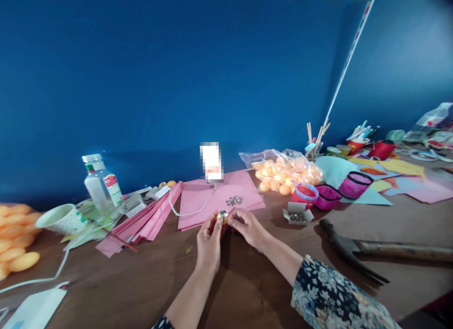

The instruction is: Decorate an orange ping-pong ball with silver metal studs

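Between the thumb and fingers of my left hand (208,244) is a small orange ball (222,217) with shiny silver pieces on its upper side. My right hand (252,230) is closed in a pinch at the ball's right side; whatever its fingertips hold is too small to make out. Just beyond both hands, several loose silver pieces (234,200) lie on a stack of pink paper (194,197). To the right stands a small open white box (297,215) with more small metal pieces in it.
A hammer (396,248) lies at the right. A clear bag of orange balls (283,171) sits behind the box, near fabric cups (327,197). At left are a glass bottle (96,182), a paper cup (62,219) and more orange balls (17,239). A white cable (194,214) crosses the paper.
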The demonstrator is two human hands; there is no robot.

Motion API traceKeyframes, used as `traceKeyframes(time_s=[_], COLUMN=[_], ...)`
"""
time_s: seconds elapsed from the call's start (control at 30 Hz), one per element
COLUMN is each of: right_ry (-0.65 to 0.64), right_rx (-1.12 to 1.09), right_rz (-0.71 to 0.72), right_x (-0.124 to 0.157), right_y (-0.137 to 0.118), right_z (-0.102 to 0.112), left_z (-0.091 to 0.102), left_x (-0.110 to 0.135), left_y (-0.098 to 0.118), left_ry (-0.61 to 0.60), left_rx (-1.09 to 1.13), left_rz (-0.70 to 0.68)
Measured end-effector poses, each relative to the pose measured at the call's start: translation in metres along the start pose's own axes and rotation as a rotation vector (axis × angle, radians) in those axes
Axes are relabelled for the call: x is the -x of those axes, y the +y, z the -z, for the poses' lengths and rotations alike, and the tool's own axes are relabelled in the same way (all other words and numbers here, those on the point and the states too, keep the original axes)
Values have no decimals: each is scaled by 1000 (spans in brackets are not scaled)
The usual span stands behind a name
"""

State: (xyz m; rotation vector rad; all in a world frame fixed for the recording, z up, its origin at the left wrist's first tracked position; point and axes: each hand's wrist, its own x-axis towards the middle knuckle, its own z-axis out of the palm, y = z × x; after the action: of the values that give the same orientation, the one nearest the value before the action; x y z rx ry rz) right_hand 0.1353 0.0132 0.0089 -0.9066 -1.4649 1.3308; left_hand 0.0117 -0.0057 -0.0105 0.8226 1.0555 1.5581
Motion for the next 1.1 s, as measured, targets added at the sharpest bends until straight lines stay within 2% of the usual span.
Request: traceKeyframes(time_s=[0.3, 1.1], right_ry=[8, -1], right_rx=[-30, -11], right_rz=[-28, 7], right_x=[1, -2], right_y=[-2, 3], right_z=[-1, -1], left_z=[0, 3], left_x=[0, -2], left_y=[1, -4], left_ry=[-8, -4], left_rx=[39, -105], left_rz=[33, -27])
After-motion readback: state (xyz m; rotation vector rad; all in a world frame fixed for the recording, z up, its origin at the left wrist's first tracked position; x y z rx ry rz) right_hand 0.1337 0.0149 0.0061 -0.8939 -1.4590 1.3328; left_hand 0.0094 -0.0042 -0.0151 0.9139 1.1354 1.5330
